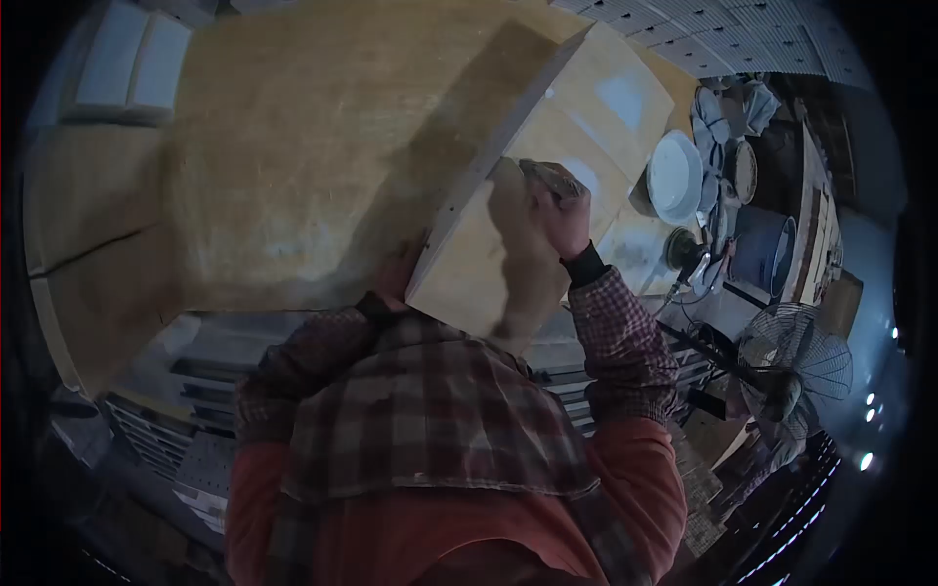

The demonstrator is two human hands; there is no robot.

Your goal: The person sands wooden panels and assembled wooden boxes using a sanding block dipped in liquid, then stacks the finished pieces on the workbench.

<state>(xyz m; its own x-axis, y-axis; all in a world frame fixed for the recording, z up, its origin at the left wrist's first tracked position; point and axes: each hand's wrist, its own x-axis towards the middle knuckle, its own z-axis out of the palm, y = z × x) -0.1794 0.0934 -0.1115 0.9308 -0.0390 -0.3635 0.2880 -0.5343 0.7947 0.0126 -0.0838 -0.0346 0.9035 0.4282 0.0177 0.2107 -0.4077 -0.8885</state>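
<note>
A big pale wooden box-like piece (469, 269) lies slantwise across the yellowish worktable, its narrow side facing left and its broad face toward me. My left hand (394, 276) is at its lower left edge, fingers closed against the narrow side and partly in shadow. On the broad face rests my right hand (567, 210), closed around a small greyish thing (552, 176) that I cannot make out. Whitish patches (620, 98) show on the face beyond it, and a dark shadow falls beneath the hand.
At the right stand a white round basin (674, 176), a power tool with a round disc (681, 249), a blue bucket (765, 249) and a caged fan (796, 352). White blocks (132, 63) and brown boards (93, 195) are at the left. Ridged panels (723, 34) line the far right.
</note>
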